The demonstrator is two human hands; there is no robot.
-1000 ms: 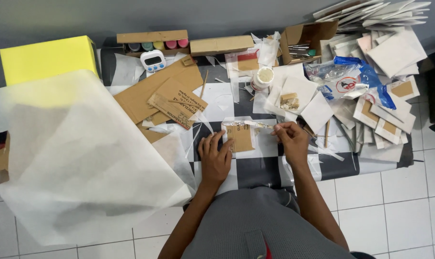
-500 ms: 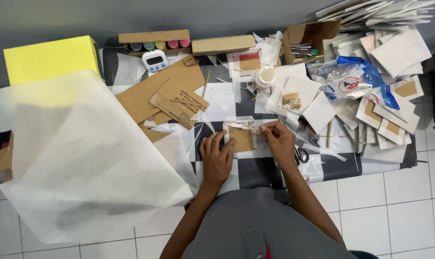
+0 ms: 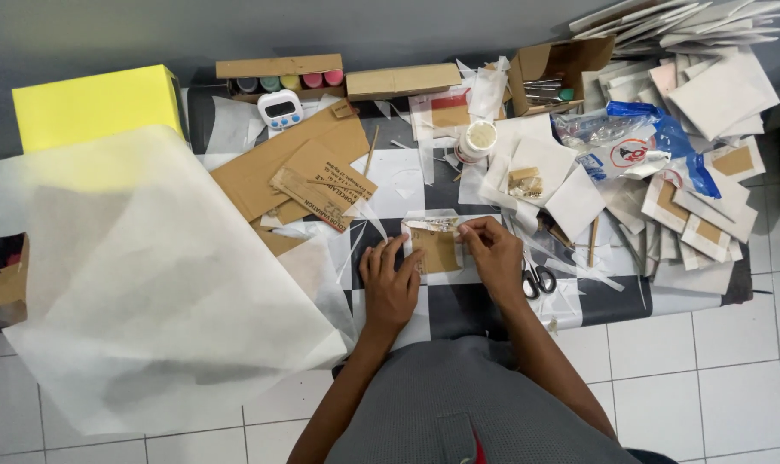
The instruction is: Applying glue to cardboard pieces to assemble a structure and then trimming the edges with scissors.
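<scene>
Left hand: my left hand [image 3: 390, 283] lay flat, fingers spread, pressing on the left edge of the small packet [image 3: 435, 245]; it pinched nothing that I could see, the palm just weighed the packet down.
Right hand: my right hand [image 3: 493, 253] sat at the packet's upper right corner, fingertips drawn narrow together on its top edge; how tight the pinch was I could not tell.
Packet: a small brown card in a clear wrap, lying flat on the table [image 3: 617, 296] between my two hands, near the table's front edge; its long axis ran away from me, toward the back of the table, with the pale top flap at the far end.
Room on the left: a large sheet of white tissue paper [image 3: 166, 283] covered the table's left part and hung over its front edge; its near corner came just beside my left wrist.
Room on the right: scissors [image 3: 536, 279] lay just beside my right wrist; past them, stacked white and brown cards [image 3: 699, 215] crowded the table to its right edge.
Room behind: flattened brown cardboard [image 3: 299, 172] lay behind and to the left of the packet; a white round pot [image 3: 476, 142] stood well behind it.
Far edge: a yellow box [image 3: 93, 103], a white timer [image 3: 280, 109] and a long brown box [image 3: 403, 82] lined the back.
</scene>
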